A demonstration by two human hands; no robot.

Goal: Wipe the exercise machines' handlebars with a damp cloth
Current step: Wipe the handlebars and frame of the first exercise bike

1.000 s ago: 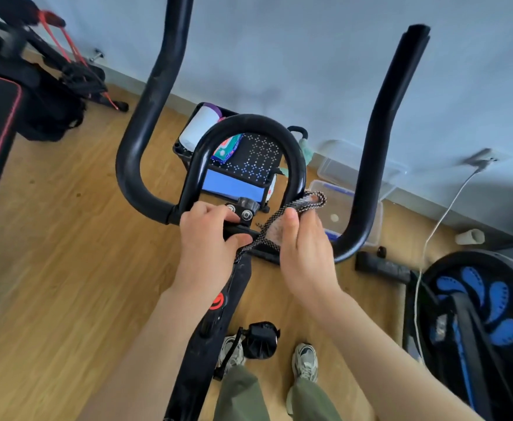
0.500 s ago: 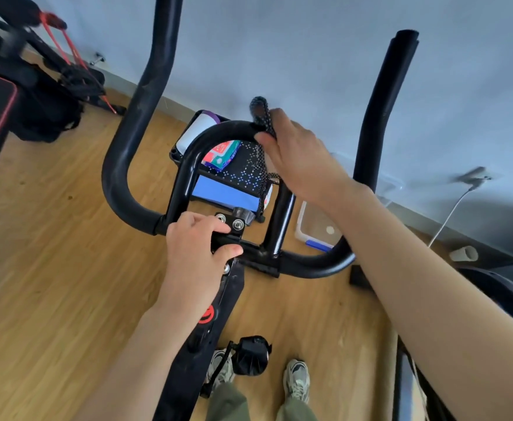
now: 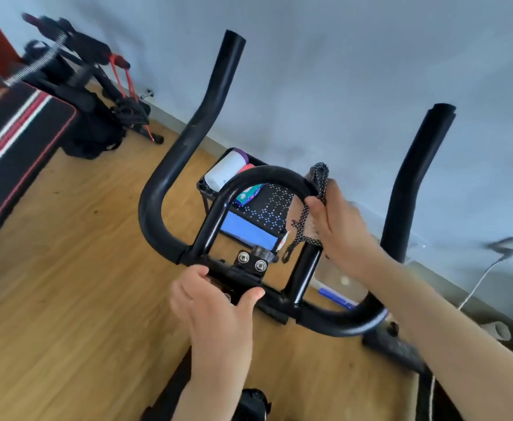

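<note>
An exercise bike's black handlebars (image 3: 170,165) fill the middle of the view, with two tall outer horns and a curved inner loop (image 3: 267,174). My right hand (image 3: 343,232) grips a dark patterned cloth (image 3: 309,214) wrapped round the right side of that inner loop, near its upper bend. The cloth's loose end hangs down beside the loop's right post. My left hand (image 3: 215,299) grips the black stem clamp (image 3: 249,268) at the centre of the bars, thumb on the right side.
Behind the bars a black crate (image 3: 215,189) holds a white roll and packets. Another black exercise machine (image 3: 79,86) stands at the far left wall, with a padded bench (image 3: 12,132) at left. A white cable (image 3: 476,287) runs down at right. Wooden floor all round.
My right hand slid the cloth from the top of the inner loop down its right side. My left hand kept its grip on the stem. The view tilted and shifted.
</note>
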